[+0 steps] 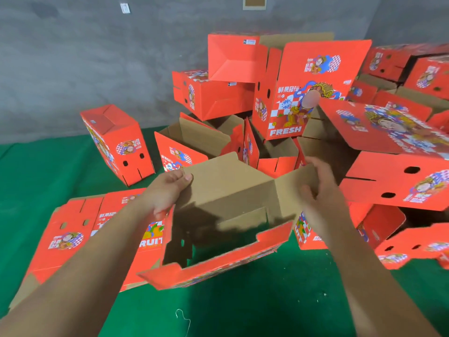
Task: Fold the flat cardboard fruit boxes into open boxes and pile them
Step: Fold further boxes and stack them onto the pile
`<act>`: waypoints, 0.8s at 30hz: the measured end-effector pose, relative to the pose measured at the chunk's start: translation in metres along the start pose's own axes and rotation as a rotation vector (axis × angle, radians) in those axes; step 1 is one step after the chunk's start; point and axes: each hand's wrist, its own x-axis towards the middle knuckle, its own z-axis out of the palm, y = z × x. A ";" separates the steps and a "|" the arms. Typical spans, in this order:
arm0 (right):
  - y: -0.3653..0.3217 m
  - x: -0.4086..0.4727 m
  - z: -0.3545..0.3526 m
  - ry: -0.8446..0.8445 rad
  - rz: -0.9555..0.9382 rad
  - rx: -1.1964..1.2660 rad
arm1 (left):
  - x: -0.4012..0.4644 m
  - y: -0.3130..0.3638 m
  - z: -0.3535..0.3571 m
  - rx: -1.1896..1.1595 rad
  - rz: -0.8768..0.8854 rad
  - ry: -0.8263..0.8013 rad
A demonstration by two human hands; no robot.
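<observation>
I hold a half-formed red cardboard fruit box [226, 203] in the air, its brown inside facing me. My left hand [165, 193] grips its left wall, thumb on the inner brown face. On the opposite side, my right hand [318, 188] grips the right flap, fingers curled over its edge. A stack of flat red boxes [73, 229] lies on the green floor under my left forearm. Behind stands a heap of folded red boxes [279, 93], several open-topped and some tipped on their sides.
A single folded box [116, 144] stands apart at the left on the green floor covering [267, 300]. More folded boxes [398, 181] crowd the right side. A grey concrete wall [97, 57] closes off the back.
</observation>
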 end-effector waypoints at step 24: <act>0.045 -0.017 0.043 -0.433 0.366 -0.501 | -0.092 -0.033 -0.003 0.988 -0.025 -0.541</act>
